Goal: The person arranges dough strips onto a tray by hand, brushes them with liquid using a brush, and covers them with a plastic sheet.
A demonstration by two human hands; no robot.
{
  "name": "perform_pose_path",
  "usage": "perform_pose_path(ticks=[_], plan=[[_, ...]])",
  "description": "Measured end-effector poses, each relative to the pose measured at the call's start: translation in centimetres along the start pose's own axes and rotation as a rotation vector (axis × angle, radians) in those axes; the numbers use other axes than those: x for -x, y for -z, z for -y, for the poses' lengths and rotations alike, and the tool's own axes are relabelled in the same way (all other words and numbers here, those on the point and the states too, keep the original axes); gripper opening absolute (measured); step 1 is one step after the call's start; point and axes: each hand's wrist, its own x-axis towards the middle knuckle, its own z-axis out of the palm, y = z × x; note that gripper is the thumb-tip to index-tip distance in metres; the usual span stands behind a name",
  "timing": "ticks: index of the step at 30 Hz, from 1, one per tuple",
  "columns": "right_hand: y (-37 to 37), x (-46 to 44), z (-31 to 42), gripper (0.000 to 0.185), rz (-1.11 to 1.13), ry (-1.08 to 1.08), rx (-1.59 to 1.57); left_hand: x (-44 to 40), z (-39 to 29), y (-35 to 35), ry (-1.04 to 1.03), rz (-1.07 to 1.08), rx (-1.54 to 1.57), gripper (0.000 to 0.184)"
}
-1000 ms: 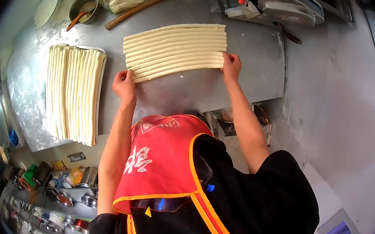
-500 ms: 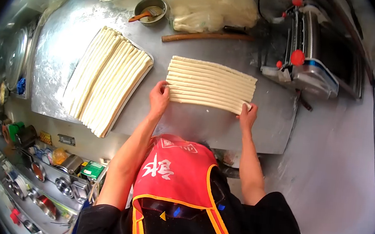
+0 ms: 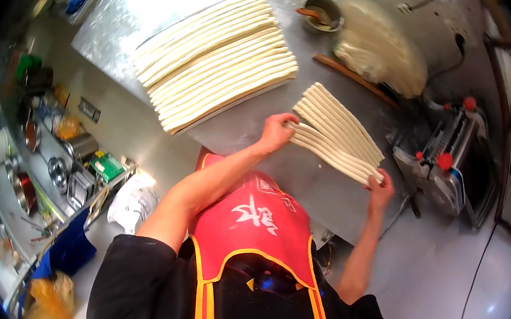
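Long pale dough strips (image 3: 341, 122) lie side by side on the metal table. My left hand (image 3: 278, 132) pinches the left ends of the nearest few strips, and my right hand (image 3: 381, 187) grips their right ends. These held strips (image 3: 329, 151) are parted from the others at the left end, leaving a wedge-shaped gap, and still lie close to them on the right. To the left, a tray (image 3: 233, 108) carries two rows of similar dough strips (image 3: 216, 60). How many strips are in my fingers I cannot tell.
A wooden rolling stick (image 3: 356, 79) lies behind the strips. Beyond it are a bowl with a brush (image 3: 322, 14) and a large plastic-covered dough mass (image 3: 379, 44). A roller machine with red knobs (image 3: 448, 153) stands at the right. Shelves with pans (image 3: 58, 172) are at lower left.
The view has turned, so the table appears rotated. The nearest strips have come apart from the rest at the left end, with both my hands holding their ends.
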Motion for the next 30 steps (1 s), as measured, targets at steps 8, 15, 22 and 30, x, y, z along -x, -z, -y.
perform_pose_path(ticks=[8,15,22,30], plan=[[-11.8,-3.8,18.9,0.035,0.362,0.199,0.049,8.5,-3.6,15.0,-0.04,-0.345,0.457,0.026],[-32.4,-8.3,24.1,0.033,0.725,0.103,-0.135,8.2,-2.4,29.4,-0.093,-0.726,0.554,0.03],[-39.9,-12.7,23.0,0.032,0.713,-0.021,-0.033,5.2,-0.3,34.1,-0.015,-0.705,0.525,0.03],[-40.3,-13.9,23.1,0.036,0.659,0.069,0.09,4.4,0.6,32.2,0.014,-0.717,0.434,0.032]])
